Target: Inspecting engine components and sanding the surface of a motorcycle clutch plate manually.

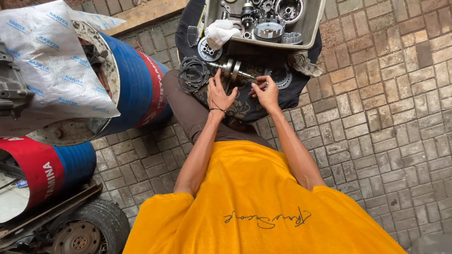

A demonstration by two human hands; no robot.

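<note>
We see a paved brick floor (pixel 386 117), a dark cloth (pixel 301 89) spread on it, we note a grey parts tray (pixel 313 28), a crankshaft (pixel 230 70), stacked rings (pixel 193 73) on the cloth

1. Hemmed ahead by metal tray (pixel 310 28) of engine parts.
2. Blocked left by ring stack (pixel 193 73) and blue drum (pixel 134 89).
3. Open right over bare brick paving (pixel 386 117).

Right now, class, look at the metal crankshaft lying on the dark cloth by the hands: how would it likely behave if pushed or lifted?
The crankshaft looks like solid metal, so probably stiff and heavy for its size. Its round webs and thin shaft suggest it could roll if pushed, though the cloth may damp that. The left hand rests beside it.
</note>
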